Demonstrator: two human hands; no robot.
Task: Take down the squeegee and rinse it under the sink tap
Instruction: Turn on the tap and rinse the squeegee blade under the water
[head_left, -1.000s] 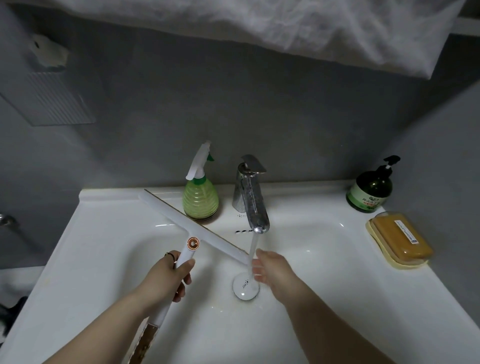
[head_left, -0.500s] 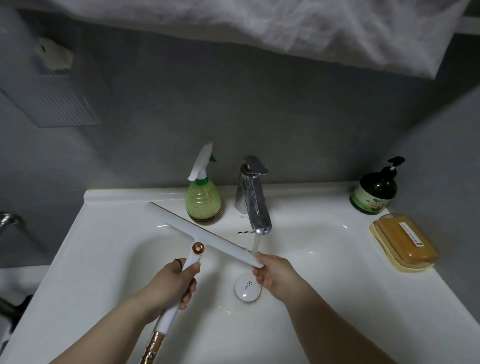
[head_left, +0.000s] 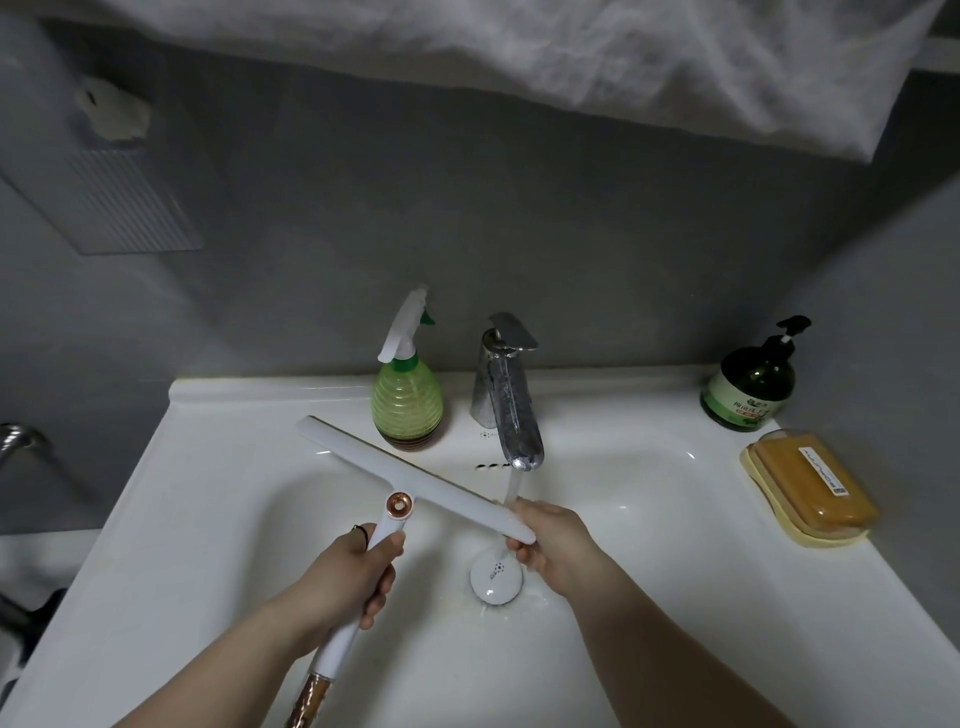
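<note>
Rinsing step — left hand (head_left: 340, 574) gripping squeegee (head_left: 415, 480) handle, right hand (head_left: 550, 545) pinching blade end under running tap (head_left: 511, 415); next, sliding blade along stream.

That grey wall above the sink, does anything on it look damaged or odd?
Yes. At the upper left of the grey wall, a ragged pale patch sits above a ribbed translucent panel. It looks like torn or peeled surface; what caused it cannot be told.

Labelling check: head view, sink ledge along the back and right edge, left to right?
Green ribbed spray bottle → chrome tap → dark green pump bottle → amber soap bar on its yellow dish.
</note>
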